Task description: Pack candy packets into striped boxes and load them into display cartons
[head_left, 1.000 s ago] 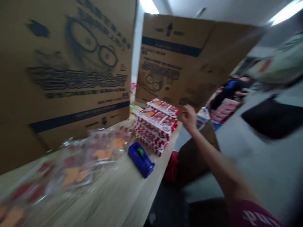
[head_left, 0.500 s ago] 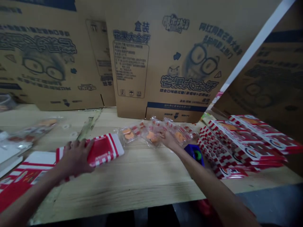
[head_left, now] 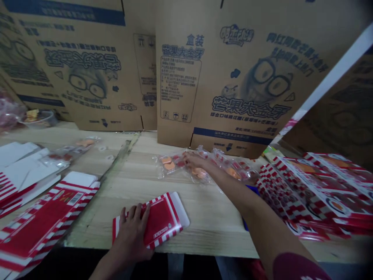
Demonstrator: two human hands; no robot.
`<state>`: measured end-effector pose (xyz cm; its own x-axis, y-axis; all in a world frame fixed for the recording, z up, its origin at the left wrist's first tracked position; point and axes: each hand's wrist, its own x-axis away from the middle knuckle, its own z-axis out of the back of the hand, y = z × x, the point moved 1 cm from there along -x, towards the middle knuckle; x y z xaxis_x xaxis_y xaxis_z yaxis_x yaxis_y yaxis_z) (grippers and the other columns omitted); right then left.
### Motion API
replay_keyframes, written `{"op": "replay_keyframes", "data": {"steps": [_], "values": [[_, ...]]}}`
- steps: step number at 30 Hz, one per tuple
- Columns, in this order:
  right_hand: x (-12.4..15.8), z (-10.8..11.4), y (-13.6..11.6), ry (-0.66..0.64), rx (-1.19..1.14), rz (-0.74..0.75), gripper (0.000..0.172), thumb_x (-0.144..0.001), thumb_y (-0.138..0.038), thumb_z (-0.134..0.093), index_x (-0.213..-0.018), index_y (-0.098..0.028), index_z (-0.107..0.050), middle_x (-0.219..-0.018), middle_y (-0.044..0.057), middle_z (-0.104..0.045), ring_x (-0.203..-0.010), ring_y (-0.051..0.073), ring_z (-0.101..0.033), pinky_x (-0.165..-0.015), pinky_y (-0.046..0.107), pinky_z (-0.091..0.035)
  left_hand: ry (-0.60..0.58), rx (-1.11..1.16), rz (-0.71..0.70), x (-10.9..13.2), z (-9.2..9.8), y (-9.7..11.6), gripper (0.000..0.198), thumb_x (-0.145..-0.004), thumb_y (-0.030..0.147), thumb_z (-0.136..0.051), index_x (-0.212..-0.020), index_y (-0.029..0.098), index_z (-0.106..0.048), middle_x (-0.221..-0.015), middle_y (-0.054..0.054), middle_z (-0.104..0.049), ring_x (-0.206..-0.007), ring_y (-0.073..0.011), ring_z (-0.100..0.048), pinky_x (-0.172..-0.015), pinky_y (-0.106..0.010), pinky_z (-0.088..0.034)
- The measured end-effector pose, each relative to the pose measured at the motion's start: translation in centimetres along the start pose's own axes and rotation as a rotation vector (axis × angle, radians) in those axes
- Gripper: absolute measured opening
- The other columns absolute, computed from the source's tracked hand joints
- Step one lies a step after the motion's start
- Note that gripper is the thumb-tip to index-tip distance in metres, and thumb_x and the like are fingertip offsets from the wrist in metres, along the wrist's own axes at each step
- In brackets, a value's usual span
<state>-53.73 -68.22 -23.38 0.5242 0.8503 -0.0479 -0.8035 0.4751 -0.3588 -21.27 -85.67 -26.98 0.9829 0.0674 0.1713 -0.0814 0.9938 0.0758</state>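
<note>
My left hand (head_left: 135, 229) is wrapped over a flat red-and-white striped carton (head_left: 161, 219) near the table's front edge, thumb on the near side and fingers across its top. Farther back, my right hand (head_left: 192, 160) has its fingers pinched together at the edge of a clear candy packet (head_left: 201, 174); the fingertips are partly hidden. Just left of those fingers lies another clear packet (head_left: 168, 164) with orange pieces. Several more packets (head_left: 233, 171) spread to the right, partly behind my forearm.
Tall cardboard boxes (head_left: 180, 93) stand along the back. Filled striped cartons (head_left: 314, 190) are stacked at right, beside a blue object (head_left: 253, 189) partly behind my arm. At left lie a striped carton (head_left: 43, 221), white folded cartons (head_left: 26, 167) and a plastic tub (head_left: 40, 118).
The left hand has brought the striped carton right and nearer the front edge. My right hand has shifted left among the packets. The view has swung somewhat to the left.
</note>
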Motion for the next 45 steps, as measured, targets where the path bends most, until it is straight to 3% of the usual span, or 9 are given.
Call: {"op": "replay_keyframes", "data": {"steps": [4,8,15,23,31,34,36,42,45], "values": [[-1.3,0.5,-2.2,-0.054,-0.039,0.093,0.012,-0.081,-0.02,-0.053,-0.071,-0.017,-0.059,-0.064,-0.004,-0.055,-0.064,0.012,-0.047,-0.077,0.027,-0.035,0.038,0.024,0.034,0.2,0.2,-0.5,0.105,-0.048,0.044,-0.067,-0.143,0.005,-0.042,-0.139,-0.028,-0.045,-0.128,-0.0453,-0.038,-0.113,-0.063,-0.006],[-0.1,0.7,-5.5,0.091,-0.113,0.216,0.01,-0.084,-0.016,-0.042,-0.08,-0.019,-0.051,-0.073,-0.004,-0.051,-0.067,0.012,-0.042,-0.07,0.023,-0.032,0.071,0.027,0.077,0.8,0.6,-1.1,0.107,-0.047,0.045,-0.069,-0.143,0.005,-0.04,-0.137,-0.026,-0.046,-0.126,-0.0436,-0.039,-0.113,-0.06,-0.01],[2.8,-0.3,-7.9,0.222,-0.177,0.06,0.015,-0.085,-0.017,-0.04,-0.079,-0.019,-0.053,-0.076,0.0,-0.055,-0.068,0.014,-0.048,-0.064,0.023,-0.031,0.186,0.024,0.08,1.9,0.3,-0.4,0.102,-0.049,0.045,-0.069,-0.139,0.005,-0.044,-0.134,-0.026,-0.047,-0.124,-0.0442,-0.04,-0.112,-0.062,-0.01],[1.5,1.3,-11.6,0.287,-0.182,0.023,0.014,-0.08,-0.012,-0.046,-0.074,-0.018,-0.057,-0.067,-0.001,-0.057,-0.064,0.013,-0.05,-0.062,0.023,-0.031,0.309,0.045,0.127,3.8,0.1,-1.5,0.104,-0.048,0.045,-0.072,-0.138,0.004,-0.042,-0.131,-0.027,-0.046,-0.12,-0.0447,-0.041,-0.109,-0.066,-0.016],[2.6,-6.1,-15.2,0.031,-0.272,-0.017,0.02,-0.081,-0.014,-0.053,-0.082,-0.016,-0.072,-0.086,0.008,-0.071,-0.086,0.02,-0.062,-0.081,0.031,-0.044,0.392,0.057,0.188,5.0,0.1,-2.9,0.105,-0.049,0.043,-0.074,-0.14,0.004,-0.038,-0.133,-0.028,-0.043,-0.122,-0.0454,-0.037,-0.109,-0.066,-0.016],[4.6,-9.2,-15.3,-0.006,-0.378,-0.079,0.02,-0.081,-0.025,-0.06,-0.092,-0.024,-0.077,-0.129,0.01,-0.062,-0.127,0.03,-0.047,-0.108,0.053,-0.027,0.35,0.064,0.154,4.5,-0.5,-2.5,0.104,-0.049,0.044,-0.074,-0.14,0.006,-0.039,-0.133,-0.027,-0.043,-0.123,-0.0447,-0.038,-0.109,-0.065,-0.016],[5.7,-10.4,-14.6,0.037,-0.55,-0.16,0.019,-0.074,-0.03,-0.069,-0.091,-0.027,-0.077,-0.138,0.007,-0.056,-0.136,0.033,-0.039,-0.112,0.058,-0.017,0.295,0.061,0.132,4.2,-0.8,-2.4,0.106,-0.048,0.047,-0.075,-0.14,0.008,-0.04,-0.134,-0.025,-0.044,-0.123,-0.0439,-0.039,-0.109,-0.064,-0.016],[9.4,-8.6,-8.7,0.431,-0.701,-0.43,0.04,-0.086,-0.046,-0.049,-0.108,-0.019,-0.07,-0.123,0.014,-0.065,-0.127,0.029,-0.05,-0.107,0.051,-0.036,0.152,0.081,0.096,3.7,-0.4,-3.0,0.11,-0.048,0.059,-0.075,-0.141,0.011,-0.042,-0.135,-0.025,-0.045,-0.124,-0.0452,-0.038,-0.107,-0.064,-0.017],[11.2,-8.0,-7.4,0.484,-0.709,-0.494,0.042,-0.082,-0.054,-0.054,-0.098,-0.018,-0.07,-0.106,0.013,-0.071,-0.113,0.03,-0.059,-0.102,0.052,-0.041,0.137,0.091,0.083,3.3,-0.3,-2.5,0.11,-0.049,0.059,-0.075,-0.142,0.011,-0.041,-0.135,-0.026,-0.045,-0.124,-0.0451,-0.038,-0.106,-0.063,-0.018]]}}
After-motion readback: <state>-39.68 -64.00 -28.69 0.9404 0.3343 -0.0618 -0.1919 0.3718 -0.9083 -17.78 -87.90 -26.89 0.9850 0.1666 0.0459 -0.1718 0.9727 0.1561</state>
